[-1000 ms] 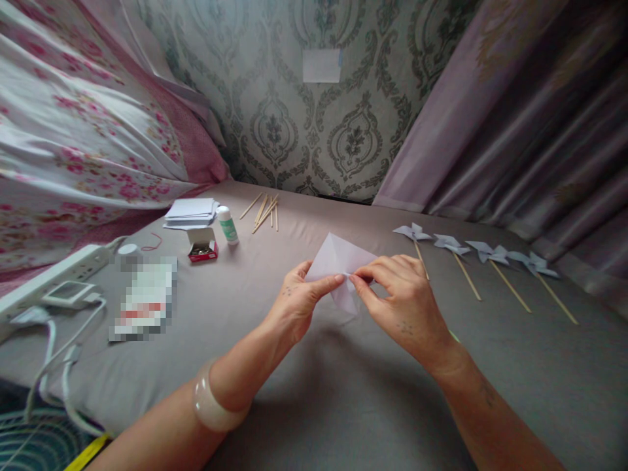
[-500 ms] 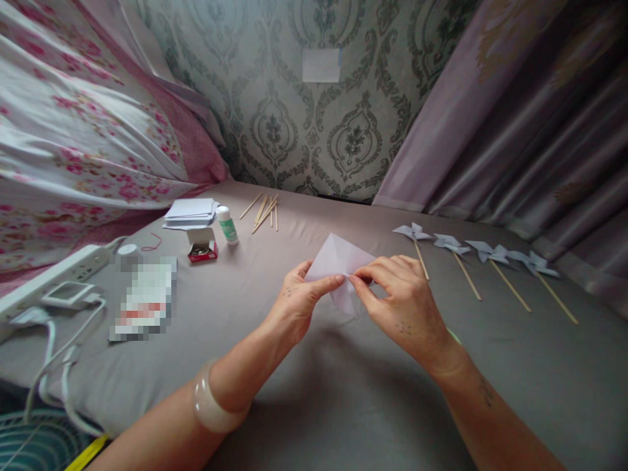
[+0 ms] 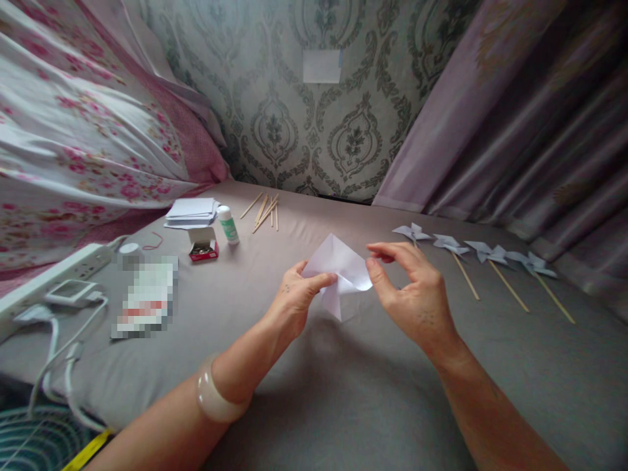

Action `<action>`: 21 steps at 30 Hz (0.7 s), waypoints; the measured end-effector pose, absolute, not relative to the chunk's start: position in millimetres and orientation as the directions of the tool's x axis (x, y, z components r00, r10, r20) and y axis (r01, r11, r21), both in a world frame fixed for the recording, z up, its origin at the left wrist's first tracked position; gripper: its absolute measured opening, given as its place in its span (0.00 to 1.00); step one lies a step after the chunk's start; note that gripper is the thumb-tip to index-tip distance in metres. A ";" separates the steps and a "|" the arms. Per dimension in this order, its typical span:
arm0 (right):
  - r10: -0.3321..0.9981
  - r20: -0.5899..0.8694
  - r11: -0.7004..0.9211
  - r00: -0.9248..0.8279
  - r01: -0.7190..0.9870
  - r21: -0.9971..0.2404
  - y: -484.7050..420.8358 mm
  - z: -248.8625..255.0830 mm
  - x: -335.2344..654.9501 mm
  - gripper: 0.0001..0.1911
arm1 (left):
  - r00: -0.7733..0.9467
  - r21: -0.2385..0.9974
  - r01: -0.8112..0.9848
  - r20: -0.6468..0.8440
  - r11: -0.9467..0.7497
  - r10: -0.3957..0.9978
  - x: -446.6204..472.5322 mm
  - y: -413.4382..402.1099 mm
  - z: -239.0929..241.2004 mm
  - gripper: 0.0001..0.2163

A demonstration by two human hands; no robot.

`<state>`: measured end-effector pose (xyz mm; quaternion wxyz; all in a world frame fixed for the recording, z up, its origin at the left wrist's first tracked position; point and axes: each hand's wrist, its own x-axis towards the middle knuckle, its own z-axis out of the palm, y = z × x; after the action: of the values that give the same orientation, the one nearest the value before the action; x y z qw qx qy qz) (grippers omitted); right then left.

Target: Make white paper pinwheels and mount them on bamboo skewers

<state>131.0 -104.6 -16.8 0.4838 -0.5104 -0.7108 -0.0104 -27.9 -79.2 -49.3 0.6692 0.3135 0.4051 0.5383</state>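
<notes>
A folded white paper sheet is held above the grey bed surface in the middle of the view. My left hand pinches its left side between thumb and fingers. My right hand hovers just right of the paper with its fingers apart and curved, thumb near the paper's curled flap, holding nothing. A pale bangle sits on my left wrist.
Several paper pinwheels on sticks lie in a row at the right. At the back left are a paper stack, a glue stick, a small red box of pins, wooden sticks. A power strip with cables lies far left.
My right hand has let go of the paper and pulled slightly right with the fingers opening. The paper's right flap now curls free. My left hand keeps its pinch.
</notes>
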 end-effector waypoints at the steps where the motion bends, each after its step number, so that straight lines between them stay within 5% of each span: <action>1: 0.747 0.663 0.456 0.051 0.686 -0.567 -101.5 -17.7 134.1 0.10 | 0.089 0.854 -0.467 -0.214 0.231 0.973 -28.2 -77.6 -50.7 0.17; 5: 0.926 0.332 0.248 0.178 0.377 -0.893 -86.5 -28.2 145.0 0.17 | 0.076 0.849 -0.446 -0.279 0.283 0.957 -29.7 -70.7 -57.2 0.15; 10: 0.982 -0.037 -0.058 0.183 0.110 -0.992 -77.9 -34.4 151.8 0.14 | 0.070 0.841 -0.453 -0.297 0.295 0.952 -30.8 -66.7 -58.7 0.14; 21: 0.997 0.007 -0.005 0.081 0.150 -0.989 -78.0 -27.9 161.4 0.09 | 0.060 0.870 -0.434 -0.231 0.234 0.971 -33.0 -69.0 -51.5 0.19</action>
<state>161.4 -78.0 -27.9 0.4813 -0.5557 -0.5157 0.4400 -33.0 -69.0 -51.5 0.6576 0.3125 0.4298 0.5341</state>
